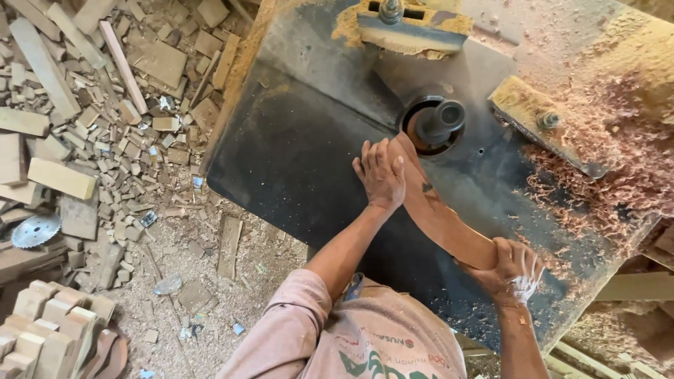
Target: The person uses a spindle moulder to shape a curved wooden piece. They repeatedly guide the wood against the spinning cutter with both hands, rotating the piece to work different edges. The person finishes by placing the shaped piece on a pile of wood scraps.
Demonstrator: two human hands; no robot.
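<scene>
Hands, two, bare, both bearing on one workpiece: left hand point(380, 174) laid flat, fingers spread and extended, pressing the far end of a curved reddish-brown wooden blank point(439, 214); right hand point(511, 270) closed around the near end of the same blank, fingers curled over its edge, dusted with pale sawdust. Floor, far left: loose litter of pale wooden offcuts point(105, 119), short blocks and strips; one toothed circular saw blade point(35, 230) lying flat among them; a stack of shaped pale blocks point(49, 330) at the lower corner. Centre: dark metal machine surface point(302, 140), on which the blank lies flat, its far end just beside the round opening that holds an upright grey cutter spindle point(441, 121). Right: two sawdust-caked fence plates bolted down, and a heap of reddish wood shavings point(604, 161) spread over the surface. Hazards, judged: left fingertips sit near the unguarded spindle, so a slip or a sudden grab of the grain could carry them into the cutter; the flat palm offers no real hold should the blank kick back; shavings on the surface may let the wood skid off line; offcuts underfoot make poor footing for a person leaning over the machine. Whether the spindle turns cannot be told.
</scene>
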